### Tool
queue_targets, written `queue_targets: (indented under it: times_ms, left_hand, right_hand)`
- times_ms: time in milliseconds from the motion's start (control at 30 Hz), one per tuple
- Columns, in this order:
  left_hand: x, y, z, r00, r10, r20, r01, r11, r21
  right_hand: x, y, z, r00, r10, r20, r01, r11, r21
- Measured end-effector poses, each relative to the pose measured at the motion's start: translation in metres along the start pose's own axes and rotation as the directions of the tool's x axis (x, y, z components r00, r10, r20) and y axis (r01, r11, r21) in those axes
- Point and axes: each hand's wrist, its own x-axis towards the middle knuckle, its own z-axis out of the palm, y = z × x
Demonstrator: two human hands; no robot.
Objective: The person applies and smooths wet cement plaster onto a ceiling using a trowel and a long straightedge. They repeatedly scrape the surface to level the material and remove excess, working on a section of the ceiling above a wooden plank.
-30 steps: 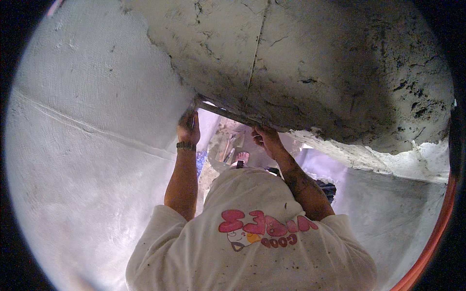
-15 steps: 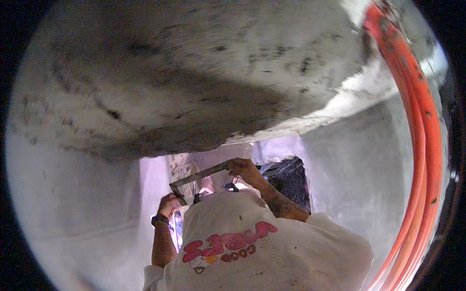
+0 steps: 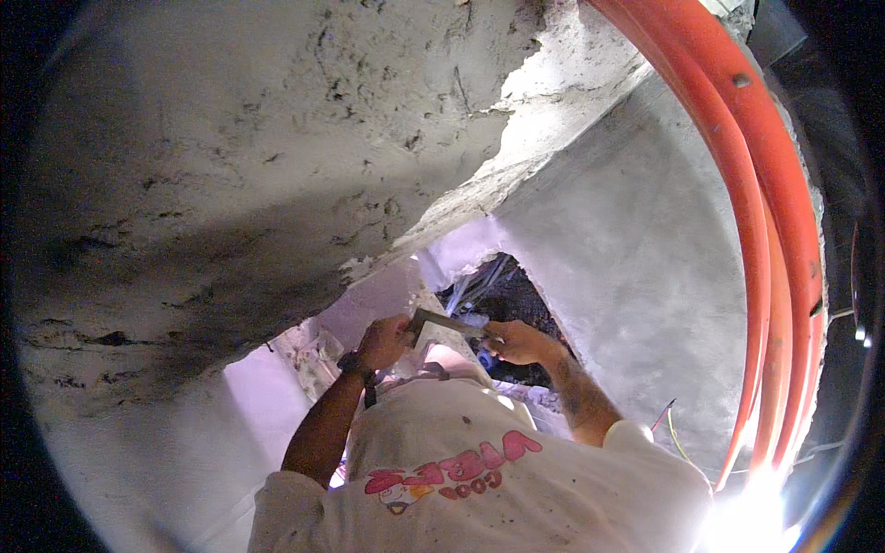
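Note:
In front of my shirt, both hands hold an L-shaped grey bar (image 3: 450,323), thin and flat, that looks like a small square. My left hand (image 3: 384,344), with a dark watch on its wrist, closes around the corner end by the short leg. At the other end of the long leg, my right hand (image 3: 522,342) pinches the bar between thumb and fingers. The bar slopes slightly down to the right. My fingers partly cover both ends.
Thick orange-red conduits (image 3: 745,166) curve down the right side. A rough, pitted plaster surface (image 3: 230,175) fills the upper left. Beyond my hands, a dark opening (image 3: 512,300) holds grey cables. A bright light (image 3: 758,516) glares at lower right, near thin loose wires (image 3: 676,431).
My view has turned and shifted. The left hand has moved up and right, the right hand rightward and slightly down. The bar, formerly rising to the right, now slopes down that way.

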Motion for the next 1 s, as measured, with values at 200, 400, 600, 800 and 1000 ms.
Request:
queue_targets:
  times_ms: [200,400,600,800,1000]
  left_hand:
    - [0.028,0.055,0.014,0.99,0.068,0.122,-0.056,0.994,-0.098]
    - [0.036,0.098,0.026,0.96,0.267,-0.081,-0.278,0.929,-0.244]
    - [0.053,0.105,0.046,0.934,0.079,-0.349,-0.173,0.954,-0.246]
    - [0.042,0.085,0.042,0.674,0.117,-0.729,-0.209,0.977,-0.036]
    - [0.048,0.053,0.033,0.626,0.09,-0.774,-0.111,0.994,0.027]
  right_hand:
    - [-0.01,0.024,0.0,0.947,0.06,-0.315,-0.062,0.998,0.002]
    - [0.014,0.038,-0.063,0.973,-0.165,-0.163,0.061,0.86,-0.506]
    - [0.073,0.024,-0.113,0.901,-0.423,-0.094,0.248,0.682,-0.688]
    - [0.076,0.048,-0.141,0.622,-0.489,-0.611,0.104,0.825,-0.555]
    - [0.108,0.122,-0.124,0.61,-0.258,-0.749,0.195,0.965,-0.174]
